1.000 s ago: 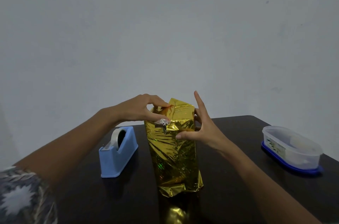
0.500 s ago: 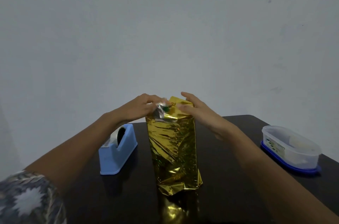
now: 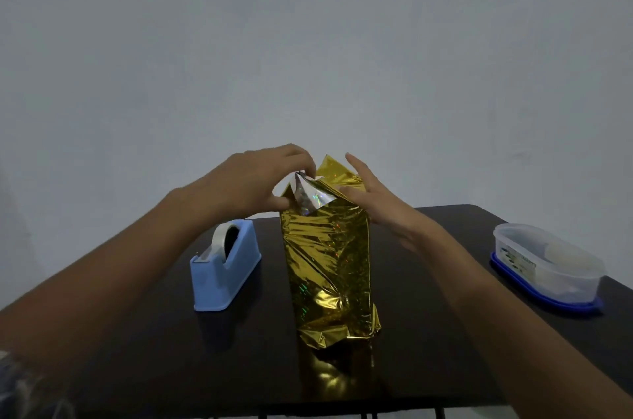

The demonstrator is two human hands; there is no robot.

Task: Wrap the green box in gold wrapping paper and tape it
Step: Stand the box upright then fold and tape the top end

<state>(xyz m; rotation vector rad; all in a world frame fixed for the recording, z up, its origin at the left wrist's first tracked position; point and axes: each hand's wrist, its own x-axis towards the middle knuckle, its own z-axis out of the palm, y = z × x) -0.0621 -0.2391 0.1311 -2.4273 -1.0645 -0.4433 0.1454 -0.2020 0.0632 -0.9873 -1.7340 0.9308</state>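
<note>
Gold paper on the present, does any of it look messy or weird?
Yes. The gold paper is wrinkled, and its bottom edge bunches out crookedly on the table. At the top, a flap is turned silver side out, pinched by the left hand, not folded flat.

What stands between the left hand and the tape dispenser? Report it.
Nothing visible does. The left hand pinches the gold wrapping paper at its top; the tape dispenser stands on the table below and left of it, only air between.
</note>
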